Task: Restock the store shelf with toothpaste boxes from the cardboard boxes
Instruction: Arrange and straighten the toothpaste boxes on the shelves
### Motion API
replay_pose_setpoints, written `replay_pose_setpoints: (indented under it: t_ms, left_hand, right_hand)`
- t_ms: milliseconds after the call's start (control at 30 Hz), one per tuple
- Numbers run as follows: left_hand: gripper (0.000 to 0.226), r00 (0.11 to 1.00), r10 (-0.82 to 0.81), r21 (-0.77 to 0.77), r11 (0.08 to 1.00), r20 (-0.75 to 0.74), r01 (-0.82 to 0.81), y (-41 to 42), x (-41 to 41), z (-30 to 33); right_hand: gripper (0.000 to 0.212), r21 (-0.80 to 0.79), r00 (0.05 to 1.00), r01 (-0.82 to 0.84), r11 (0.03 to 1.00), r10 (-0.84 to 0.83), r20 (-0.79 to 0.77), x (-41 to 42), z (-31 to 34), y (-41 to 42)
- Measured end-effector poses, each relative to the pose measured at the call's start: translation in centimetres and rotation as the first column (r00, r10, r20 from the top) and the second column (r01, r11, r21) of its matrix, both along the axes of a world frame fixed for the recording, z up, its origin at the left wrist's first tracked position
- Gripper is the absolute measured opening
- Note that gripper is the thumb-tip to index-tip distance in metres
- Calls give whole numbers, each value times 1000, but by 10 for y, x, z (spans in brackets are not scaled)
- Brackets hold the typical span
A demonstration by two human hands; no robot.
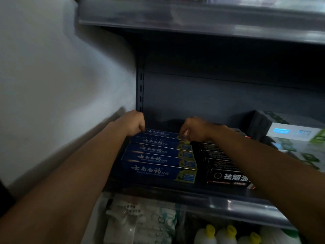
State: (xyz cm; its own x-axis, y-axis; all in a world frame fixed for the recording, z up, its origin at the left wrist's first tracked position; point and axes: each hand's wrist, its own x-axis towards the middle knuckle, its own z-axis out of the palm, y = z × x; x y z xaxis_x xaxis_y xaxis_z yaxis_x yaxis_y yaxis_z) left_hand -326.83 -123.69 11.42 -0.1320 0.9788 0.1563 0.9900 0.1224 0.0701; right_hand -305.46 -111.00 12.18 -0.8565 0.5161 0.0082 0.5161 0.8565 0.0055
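Shelf (202, 192): dark metal bay against a pale wall (52, 76), with a deep unlit gap behind the stock. A second shelf board overhead (175, 18) limits headroom.

White-and-green cartons (292, 132): stacked at the right end of the shelf, blurred, print unreadable.

Blue toothpaste boxes (158, 161): 1 row at the left end, lying on their long sides, each touching the next from the front lip to the back. At least 5 show; the count at the back is uncertain because the hands cover it.

Black toothpaste boxes (223, 161): a parallel row just beside the blue row, on its right.

Rearmost blue box (161, 133): the piece in hand, sitting behind the row and touching the box in front.

Left hand (134, 123): fingers curled over the left end of the rearmost box, gripping it.

Right hand (192, 129): fingers curled down, pinching the right end of the same box; the exact finger contact is probably on the end flap, but the light is too dim to be sure.

Judgement: step is seating this box at the back of the row. To do it well, keep both ends level so the box goes down square, press it flush against its neighbour, and keep its right end aligned with the row so it does not crowd the black boxes. Release only once it lies flat. No cardboard supply box is in view.

Below the shelf: white packets (140, 219) and yellow-capped bottles (226, 233).
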Motion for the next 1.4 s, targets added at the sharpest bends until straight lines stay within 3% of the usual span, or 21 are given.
replay_pose_setpoints:
  t_ms: [600, 700, 833, 967, 1400]
  left_hand:
    - [32, 999, 48, -5, 999, 8, -48, -25, 6, -5]
    - [30, 996, 87, -6, 996, -3, -87, -26, 5, -10]
    - [28, 991, 131, -21, 991, 27, -130, -29, 4, -17]
    - [30, 986, 155, -7, 988, 69, -155, -30, 5, -20]
    - [28, 980, 179, -35, 984, 85, -176, -33, 15, -14]
  right_hand:
    - [30, -136, 1000, -2, 991, -1, -21, 14, 1, -9]
    - [23, -81, 1000, -6, 997, 5, -8, 18, 6, -14]
    - [33, -68, 999, 28, 997, -27, 20, 19, 8, -24]
    - [22, -36, 1000, 2, 999, -2, 13, 19, 3, -26]
    - [31, -46, 1000, 24, 999, -25, -15, 24, 4, -31]
